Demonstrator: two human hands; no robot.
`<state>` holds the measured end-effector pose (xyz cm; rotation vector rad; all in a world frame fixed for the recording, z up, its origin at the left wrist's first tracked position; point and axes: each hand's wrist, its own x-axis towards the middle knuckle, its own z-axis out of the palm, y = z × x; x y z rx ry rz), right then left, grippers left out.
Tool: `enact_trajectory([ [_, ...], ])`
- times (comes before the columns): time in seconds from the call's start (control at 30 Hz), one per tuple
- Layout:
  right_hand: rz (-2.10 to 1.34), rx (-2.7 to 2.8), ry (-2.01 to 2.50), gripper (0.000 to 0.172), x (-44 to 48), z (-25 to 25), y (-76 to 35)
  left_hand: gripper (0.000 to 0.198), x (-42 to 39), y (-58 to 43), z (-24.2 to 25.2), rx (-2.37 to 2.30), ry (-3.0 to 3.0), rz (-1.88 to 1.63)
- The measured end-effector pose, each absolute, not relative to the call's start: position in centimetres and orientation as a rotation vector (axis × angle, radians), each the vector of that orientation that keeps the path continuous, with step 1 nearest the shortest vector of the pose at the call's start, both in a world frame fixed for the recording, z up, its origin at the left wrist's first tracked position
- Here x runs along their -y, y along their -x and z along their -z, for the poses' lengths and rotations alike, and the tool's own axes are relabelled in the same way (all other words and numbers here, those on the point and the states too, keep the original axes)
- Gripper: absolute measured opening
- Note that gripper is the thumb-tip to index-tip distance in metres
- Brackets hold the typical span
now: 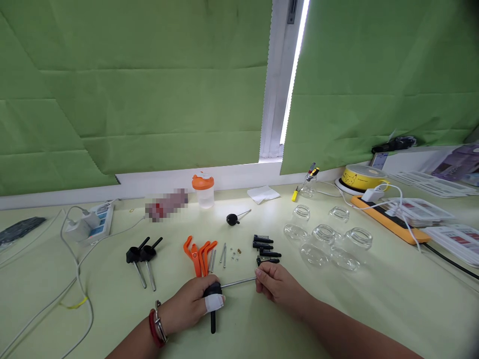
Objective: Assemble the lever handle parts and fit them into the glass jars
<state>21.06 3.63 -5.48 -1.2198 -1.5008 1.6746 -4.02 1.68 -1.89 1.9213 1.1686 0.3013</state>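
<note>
My left hand [194, 300], a white bandage round its thumb, is closed on a black cap [213, 290] with a stubby handle pointing toward me. From the cap a thin metal rod [238, 282] runs right, and my right hand [275, 283] pinches its far end; the tip is hidden by the fingers. Just beyond my right hand lie several black plungers with springs [264, 245]. Orange levers [195, 259] lie past my left hand, beside metal pins [223, 253] and tiny nuts [235, 255]. Two similar black caps with rods [144, 254] rest at left, another black cap [232, 219] farther back.
Several clear glass jars [318, 244] stand at right. Behind them are screwdrivers in a small jar [308, 187] and an orange power strip [392, 219]. An orange-lidded cup [204, 190] and white paper [263, 194] are at the back. White cables [78, 269] trail across the left.
</note>
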Motion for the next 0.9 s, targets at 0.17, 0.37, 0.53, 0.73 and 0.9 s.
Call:
enact_trajectory([
  [0.17, -1.664, 1.506, 1.27, 0.045, -3.58, 5.4, -21.14, 0.03, -1.52, 4.08, 1.81, -1.162, -1.921, -0.305],
  [0.37, -1.756, 1.399, 1.143, 0.027, -3.71, 5.61, -21.22, 0.03, -1.59, 4.03, 1.81, -1.162, -1.92, -0.309],
  [0.53, -1.716, 1.47, 1.199, 0.029, -3.73, 5.41, -21.23, 0.03, -1.63, 4.09, 1.85, -1.155, -1.913, -0.309],
  [0.73, -1.649, 1.539, 1.288, 0.045, -3.62, 5.34, -21.3, 0.032, -1.7, 4.01, 1.79, -1.158, -1.908, -0.313],
  [0.9, -1.732, 1.444, 1.17, 0.029, -3.49, 5.33, -21.19, 0.034, -1.64, 3.89, 1.64, -1.156, -1.916, -0.316],
])
